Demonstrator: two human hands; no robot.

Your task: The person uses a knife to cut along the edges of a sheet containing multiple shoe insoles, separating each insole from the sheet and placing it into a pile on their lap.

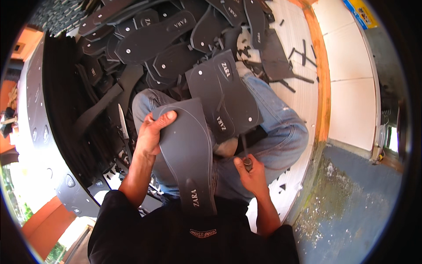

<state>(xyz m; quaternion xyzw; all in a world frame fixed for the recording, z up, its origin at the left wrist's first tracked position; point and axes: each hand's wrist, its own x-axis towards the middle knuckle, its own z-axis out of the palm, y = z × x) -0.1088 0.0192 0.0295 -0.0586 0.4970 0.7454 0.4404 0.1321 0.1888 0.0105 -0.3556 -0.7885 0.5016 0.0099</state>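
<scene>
My left hand (151,132) grips the edge of a dark grey foam sheet (187,149), thumb on top. A curved sole outline and pale lettering mark this sheet, which slants from my knee to my shirt. My right hand (251,174) is closed round a hand tool (244,145) with a thin, narrow shaft pointing away from me; its exact kind is unclear. The tool is apart from the held sheet. Over my lap, just beyond, rests another foam piece (226,97) with sole outlines and a white dot near two corners.
A heap of dark foam sole pieces (154,37) spreads beyond my knees. At my left stands a tall stack of foam sheets (66,110), with a bare knife blade (122,121) beside it. Offcut strips (303,53) litter the pale floor, bounded by an orange edge (323,88).
</scene>
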